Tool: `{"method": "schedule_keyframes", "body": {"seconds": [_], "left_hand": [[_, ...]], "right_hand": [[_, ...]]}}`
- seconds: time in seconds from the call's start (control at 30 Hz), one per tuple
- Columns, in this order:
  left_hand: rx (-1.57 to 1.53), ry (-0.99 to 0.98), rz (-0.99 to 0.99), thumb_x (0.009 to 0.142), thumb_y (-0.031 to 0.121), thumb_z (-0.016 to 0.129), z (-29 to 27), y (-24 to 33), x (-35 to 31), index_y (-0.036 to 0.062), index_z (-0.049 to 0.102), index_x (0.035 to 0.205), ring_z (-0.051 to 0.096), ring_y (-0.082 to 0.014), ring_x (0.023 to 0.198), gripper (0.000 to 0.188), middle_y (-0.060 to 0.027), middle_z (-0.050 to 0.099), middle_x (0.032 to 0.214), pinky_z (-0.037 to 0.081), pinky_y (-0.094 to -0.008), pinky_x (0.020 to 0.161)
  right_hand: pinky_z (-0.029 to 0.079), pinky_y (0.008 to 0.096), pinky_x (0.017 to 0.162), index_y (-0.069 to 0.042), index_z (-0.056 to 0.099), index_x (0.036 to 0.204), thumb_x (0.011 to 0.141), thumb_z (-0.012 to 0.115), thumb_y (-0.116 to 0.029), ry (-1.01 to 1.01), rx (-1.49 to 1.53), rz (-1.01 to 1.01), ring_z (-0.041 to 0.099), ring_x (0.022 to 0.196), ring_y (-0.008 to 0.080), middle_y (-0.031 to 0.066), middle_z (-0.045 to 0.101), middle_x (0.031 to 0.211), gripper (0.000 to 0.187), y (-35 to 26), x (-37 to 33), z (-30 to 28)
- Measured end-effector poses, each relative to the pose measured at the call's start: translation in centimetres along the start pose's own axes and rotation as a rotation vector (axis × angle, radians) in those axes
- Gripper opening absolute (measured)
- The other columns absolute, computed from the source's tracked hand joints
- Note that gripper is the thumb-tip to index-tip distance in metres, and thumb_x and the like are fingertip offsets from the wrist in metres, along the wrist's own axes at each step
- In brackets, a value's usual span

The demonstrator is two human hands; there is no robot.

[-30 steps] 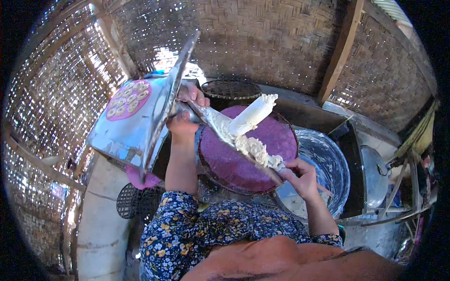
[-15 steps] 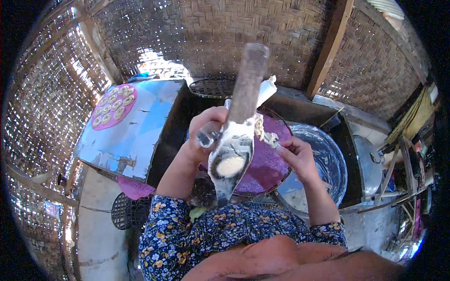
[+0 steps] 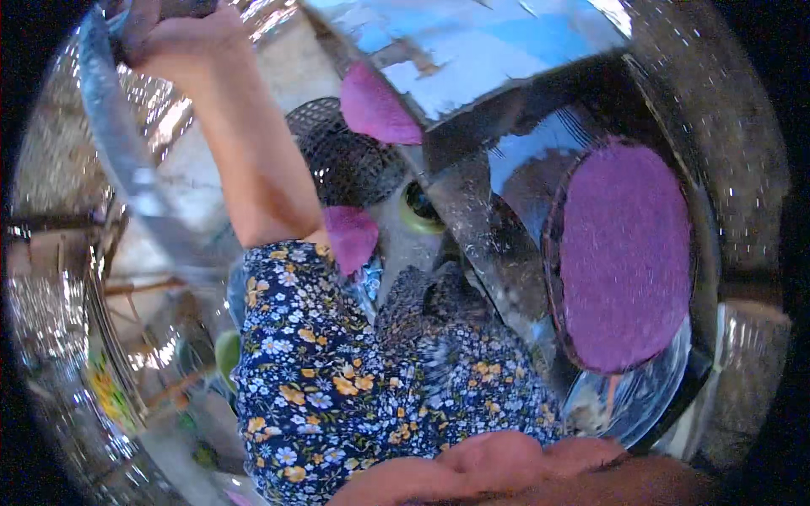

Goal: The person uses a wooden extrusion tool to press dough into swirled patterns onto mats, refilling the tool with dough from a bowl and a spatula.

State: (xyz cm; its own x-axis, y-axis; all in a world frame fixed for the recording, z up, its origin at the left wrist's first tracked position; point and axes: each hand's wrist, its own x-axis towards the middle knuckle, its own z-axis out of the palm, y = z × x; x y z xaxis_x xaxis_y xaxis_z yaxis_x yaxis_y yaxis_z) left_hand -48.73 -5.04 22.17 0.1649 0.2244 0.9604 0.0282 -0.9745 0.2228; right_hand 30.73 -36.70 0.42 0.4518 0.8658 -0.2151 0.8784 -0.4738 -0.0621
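Note:
My left arm stretches out to the upper left. My left hand (image 3: 181, 38) is blurred and partly cut off by the top edge, its fingers curled round something dark that I cannot make out. Beside it, a long bluish-grey strip (image 3: 126, 152) hangs down, smeared by motion; whether the hand holds it I cannot tell. My right hand is out of view. Over on the right stands a round tray with a pink-purple surface (image 3: 624, 253) and a dark rim.
A blue-and-white board (image 3: 481, 51) lies on the dark stand at the top. A black openwork basket (image 3: 325, 148) sits below it, near a pink sheet (image 3: 380, 105). A floury basin (image 3: 645, 396) is partly under the tray. Woven walls (image 3: 747, 126) stand around.
The view has swung left. My left hand has moved from above the tray to the far upper left. My right hand and the floury wooden tool with dough strands no longer show clearly.

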Motion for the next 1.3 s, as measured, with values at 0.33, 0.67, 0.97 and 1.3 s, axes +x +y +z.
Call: {"method": "schedule_keyframes", "body": {"seconds": [0.33,0.67,0.97,1.3], "left_hand": [[0.158,1.486,-0.239,0.071,0.016,0.051,-1.8,5.1,-4.4,0.0109,0.056,0.094,0.054,-0.0236,0.081,0.024,-0.0059,0.057,0.089,0.043,-0.0388,0.072],[-0.774,0.766,-0.221,0.067,0.025,0.056,13.5,-2.5,-0.9,0.0121,0.049,0.089,0.05,-0.0262,0.077,0.027,-0.0116,0.051,0.082,0.043,-0.0407,0.07],[-1.435,0.206,-0.578,0.063,0.017,0.069,29.9,-2.7,2.4,0.0066,0.036,0.114,0.044,-0.0248,0.102,0.062,-0.0109,0.038,0.115,0.039,-0.0383,0.085],[-0.429,-0.592,-0.258,0.058,0.015,0.073,32.7,-2.6,-1.4,0.004,0.053,0.104,0.054,-0.0194,0.093,0.051,-0.0093,0.056,0.102,0.041,-0.0316,0.083]], "right_hand": [[0.044,0.041,0.068,-0.008,0.062,0.082,0.066,0.066,-0.032,-0.393,-0.603,-0.034,0.055,0.082,0.032,0.0137,0.057,0.083,0.029,-5.8,7.2,-0.1],[0.038,0.0364,0.084,0.004,0.042,0.116,0.06,0.029,-0.08,-0.468,1.407,-0.859,0.05,0.099,0.0249,0.0197,0.049,0.11,0.102,-39.5,1.3,-15.1],[0.03,0.0227,0.027,0.001,0.024,0.125,0.069,0.039,-0.068,-1.446,2.23,-0.721,0.045,0.038,0.0148,0.0188,0.051,0.091,0.091,-42.3,-1.7,-14.8],[0.047,0.0287,0.061,-0.012,-0.005,0.133,0.065,0.066,-0.025,0.193,1.593,-0.805,0.052,0.083,0.0235,0.0206,0.041,0.113,0.099,-34.2,-0.5,-17.3]]}}
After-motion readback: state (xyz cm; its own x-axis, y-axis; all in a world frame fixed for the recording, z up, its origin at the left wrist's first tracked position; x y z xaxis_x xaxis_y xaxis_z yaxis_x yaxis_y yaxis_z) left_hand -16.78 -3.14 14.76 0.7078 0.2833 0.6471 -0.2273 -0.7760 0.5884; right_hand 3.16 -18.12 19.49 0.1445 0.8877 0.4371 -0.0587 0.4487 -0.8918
